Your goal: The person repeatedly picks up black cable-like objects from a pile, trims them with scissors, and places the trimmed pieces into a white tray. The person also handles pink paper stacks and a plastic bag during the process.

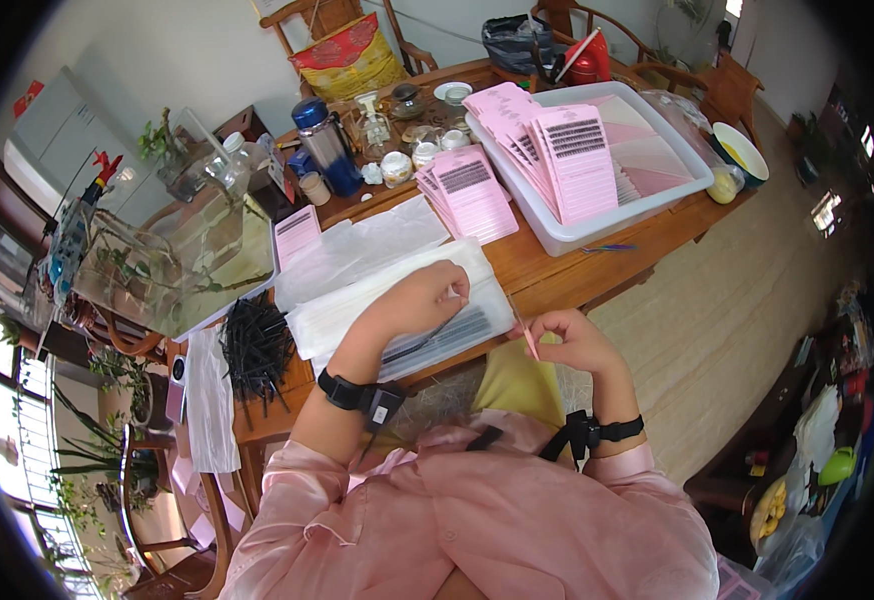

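My left hand [425, 296] is over a white paper sheet [347, 319] on the table. Its fingers are pinched at the upper end of a thin, dark lash strip [416, 346]. Under and beside that sheet lie rows of black false lashes [474, 326] on a pale backing. At the table's front edge, my right hand [572, 341] grips a thin pink piece [530, 341] seen edge-on; whether it is a card or tweezers is unclear. Pink lash cards [478, 206] are fanned out beyond the paper. A single pink lash card [298, 231] lies farther left.
A white plastic bin [557, 238] holds many pink lash cards. Tweezers [609, 247] lie in front of it. Black strips [257, 345] are heaped at the left, near a glass tank [181, 262]. A blue-topped flask [328, 146] and jars [397, 169] stand behind.
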Demonstrator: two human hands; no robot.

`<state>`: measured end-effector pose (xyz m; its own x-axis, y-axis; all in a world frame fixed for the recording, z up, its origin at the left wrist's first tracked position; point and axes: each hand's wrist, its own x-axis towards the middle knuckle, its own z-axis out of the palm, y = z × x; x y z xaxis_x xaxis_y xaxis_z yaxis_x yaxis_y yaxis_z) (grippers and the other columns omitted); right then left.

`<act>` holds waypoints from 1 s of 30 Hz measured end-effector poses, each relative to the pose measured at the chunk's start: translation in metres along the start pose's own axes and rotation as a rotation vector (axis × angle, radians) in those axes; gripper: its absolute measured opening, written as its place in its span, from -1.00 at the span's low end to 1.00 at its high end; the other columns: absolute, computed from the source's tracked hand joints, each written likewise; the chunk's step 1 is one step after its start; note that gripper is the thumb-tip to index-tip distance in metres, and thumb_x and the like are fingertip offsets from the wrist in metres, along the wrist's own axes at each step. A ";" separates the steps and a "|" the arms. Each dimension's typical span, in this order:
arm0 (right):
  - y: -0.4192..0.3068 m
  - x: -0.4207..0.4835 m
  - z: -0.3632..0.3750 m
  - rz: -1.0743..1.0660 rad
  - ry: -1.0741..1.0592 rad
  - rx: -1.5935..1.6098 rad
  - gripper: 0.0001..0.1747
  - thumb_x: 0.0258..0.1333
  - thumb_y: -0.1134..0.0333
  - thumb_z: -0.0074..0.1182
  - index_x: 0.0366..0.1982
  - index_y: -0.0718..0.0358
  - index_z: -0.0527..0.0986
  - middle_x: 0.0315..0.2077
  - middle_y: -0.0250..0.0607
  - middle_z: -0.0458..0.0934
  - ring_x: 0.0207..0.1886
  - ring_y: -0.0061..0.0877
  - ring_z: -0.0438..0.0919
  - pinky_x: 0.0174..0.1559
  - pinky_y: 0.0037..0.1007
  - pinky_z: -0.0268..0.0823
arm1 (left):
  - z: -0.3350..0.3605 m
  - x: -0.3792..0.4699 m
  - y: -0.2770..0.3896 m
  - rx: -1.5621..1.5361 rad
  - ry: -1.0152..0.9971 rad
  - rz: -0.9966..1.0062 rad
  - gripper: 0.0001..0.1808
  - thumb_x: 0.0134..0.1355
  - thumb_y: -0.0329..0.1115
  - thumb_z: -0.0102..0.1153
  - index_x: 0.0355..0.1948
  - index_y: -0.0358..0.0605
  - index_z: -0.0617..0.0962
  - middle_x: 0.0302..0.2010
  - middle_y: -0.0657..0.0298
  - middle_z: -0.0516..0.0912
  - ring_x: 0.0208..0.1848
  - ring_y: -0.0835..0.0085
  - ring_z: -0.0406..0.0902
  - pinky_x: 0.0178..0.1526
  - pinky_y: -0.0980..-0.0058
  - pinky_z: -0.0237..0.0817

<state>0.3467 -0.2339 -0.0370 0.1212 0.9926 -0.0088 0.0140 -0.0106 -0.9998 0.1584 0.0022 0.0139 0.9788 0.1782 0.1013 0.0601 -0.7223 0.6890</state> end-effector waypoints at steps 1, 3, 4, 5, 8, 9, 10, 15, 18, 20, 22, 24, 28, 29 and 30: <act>-0.007 0.008 0.003 -0.185 -0.091 -0.055 -0.97 0.12 0.50 0.32 -0.38 0.24 0.67 -0.37 -0.24 0.74 0.09 -0.45 0.63 0.19 -0.34 0.36 | -0.010 -0.003 0.001 -0.025 0.015 -0.004 -0.87 0.27 -0.39 0.27 -0.20 -0.14 0.59 -0.27 0.22 0.55 -0.26 0.41 0.51 -0.17 0.43 0.39; -0.022 0.027 0.019 -0.370 -0.253 -0.129 -0.94 0.13 0.52 0.31 -0.37 0.21 0.66 -0.20 -0.16 0.75 0.30 -0.37 0.56 0.39 -0.27 0.20 | -0.025 -0.007 0.004 -0.020 0.032 -0.017 -0.87 0.28 -0.36 0.29 -0.20 -0.12 0.60 -0.28 0.26 0.54 -0.26 0.46 0.48 -0.16 0.47 0.38; -0.029 0.039 0.031 -0.371 -0.323 -0.151 -0.95 0.12 0.49 0.33 -0.39 0.20 0.66 -0.09 -0.10 0.74 0.34 -0.35 0.54 0.45 -0.25 0.10 | -0.031 -0.010 0.005 -0.025 0.045 -0.013 -0.87 0.28 -0.36 0.29 -0.19 -0.11 0.60 -0.28 0.26 0.54 -0.25 0.46 0.48 -0.16 0.47 0.38; -0.036 0.047 0.043 -0.393 -0.390 -0.216 -0.94 0.12 0.49 0.33 -0.39 0.21 0.65 0.00 -0.04 0.70 0.37 -0.33 0.50 0.46 -0.24 0.09 | -0.036 -0.013 0.006 -0.039 0.060 -0.003 -0.86 0.28 -0.36 0.29 -0.18 -0.11 0.60 -0.28 0.27 0.54 -0.25 0.46 0.48 -0.15 0.47 0.38; -0.054 0.064 0.075 -0.324 -0.358 -0.198 -0.90 0.13 0.56 0.31 -0.38 0.23 0.62 0.28 0.17 0.51 0.49 -0.30 0.36 0.40 -0.20 0.21 | -0.047 -0.026 0.006 -0.123 0.066 -0.061 -0.85 0.28 -0.37 0.28 -0.15 -0.12 0.61 -0.19 0.28 0.57 -0.19 0.51 0.48 -0.12 0.49 0.37; -0.060 0.067 0.080 -0.262 -0.360 -0.158 -0.91 0.13 0.55 0.31 -0.39 0.23 0.61 0.30 0.18 0.49 0.48 -0.31 0.36 0.37 -0.25 0.23 | -0.051 -0.031 0.003 -0.157 0.062 -0.090 -0.83 0.32 -0.36 0.26 -0.11 -0.13 0.60 -0.14 0.27 0.58 -0.16 0.51 0.50 -0.08 0.49 0.37; -0.064 0.071 0.084 -0.197 -0.362 -0.120 -0.92 0.14 0.53 0.30 -0.40 0.23 0.61 0.32 0.19 0.47 0.48 -0.32 0.35 0.35 -0.29 0.26 | -0.054 -0.037 -0.001 -0.204 0.058 -0.103 -0.82 0.35 -0.36 0.23 -0.06 -0.14 0.59 -0.08 0.26 0.59 -0.12 0.50 0.51 -0.04 0.48 0.38; -0.085 0.090 0.090 -0.223 -0.364 0.160 -0.92 0.15 0.54 0.29 -0.37 0.25 0.60 0.36 0.23 0.40 0.28 -0.47 0.36 0.08 -0.46 0.37 | -0.052 -0.077 -0.019 -0.777 0.280 -0.153 -0.73 0.50 -0.33 0.11 0.14 -0.16 0.47 0.08 0.17 0.63 0.09 0.41 0.58 0.22 0.38 0.39; -0.103 0.114 0.093 -0.258 -0.370 0.202 -0.89 0.18 0.42 0.32 -0.37 0.23 0.58 0.40 0.26 0.34 0.00 -0.60 0.54 -0.06 -0.50 0.38 | -0.062 -0.106 -0.021 -1.026 0.218 -0.103 -0.70 0.52 -0.33 0.09 0.19 -0.17 0.44 0.12 0.13 0.65 0.17 0.35 0.59 0.30 0.32 0.37; -0.113 0.132 0.098 -0.284 -0.368 0.170 -0.79 0.20 0.27 0.37 -0.37 0.21 0.58 0.40 0.27 0.34 0.07 -0.53 0.57 0.02 -0.44 0.38 | -0.070 -0.123 -0.017 -1.143 0.176 -0.016 -0.72 0.51 -0.35 0.10 0.17 -0.19 0.48 0.14 0.12 0.66 0.20 0.34 0.60 0.30 0.30 0.38; -0.119 0.149 0.108 -0.284 -0.383 0.119 -0.62 0.18 0.02 0.41 -0.36 0.19 0.60 0.39 0.26 0.36 0.42 -0.26 0.39 0.39 -0.21 0.19 | -0.078 -0.137 -0.011 -1.032 0.233 0.007 -0.74 0.50 -0.40 0.10 0.15 -0.23 0.53 0.15 0.13 0.67 0.19 0.36 0.62 0.27 0.33 0.41; -0.118 0.161 0.121 -0.281 -0.407 0.158 -0.76 0.17 0.18 0.39 -0.34 0.18 0.62 0.38 0.19 0.39 0.34 -0.35 0.46 0.32 -0.28 0.24 | -0.088 -0.149 -0.005 -0.928 0.281 -0.002 -0.75 0.47 -0.47 0.11 0.12 -0.26 0.57 0.14 0.14 0.68 0.16 0.39 0.64 0.22 0.37 0.44; -0.112 0.172 0.138 -0.274 -0.389 0.126 -0.81 0.15 0.25 0.39 -0.33 0.19 0.64 0.26 0.06 0.54 0.17 -0.45 0.53 0.30 -0.30 0.26 | -0.104 -0.176 0.005 -0.820 0.361 -0.097 -0.71 0.38 -0.59 0.17 0.10 -0.30 0.62 0.10 0.19 0.71 0.04 0.44 0.71 0.08 0.50 0.51; -0.111 0.170 0.139 -0.281 -0.375 0.091 -0.81 0.16 0.26 0.39 -0.33 0.19 0.64 0.22 0.03 0.58 0.15 -0.46 0.54 0.28 -0.31 0.28 | -0.106 -0.183 0.007 -0.821 0.378 -0.122 -0.70 0.36 -0.61 0.19 0.10 -0.30 0.63 0.09 0.20 0.71 0.00 0.46 0.73 0.04 0.53 0.52; -0.109 0.166 0.140 -0.227 -0.330 0.082 -0.86 0.13 0.36 0.40 -0.34 0.25 0.66 0.00 -0.08 0.67 0.05 -0.48 0.61 0.13 -0.38 0.42 | -0.108 -0.189 0.009 -0.807 0.399 -0.135 -0.69 0.34 -0.62 0.21 0.10 -0.30 0.63 0.05 0.20 0.73 -0.03 0.48 0.73 0.01 0.54 0.52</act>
<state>0.2267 -0.0509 0.0679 -0.2006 0.9543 0.2213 -0.0767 0.2099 -0.9747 -0.0476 0.0342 0.0785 0.8240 0.5535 0.1207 -0.1329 -0.0183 0.9910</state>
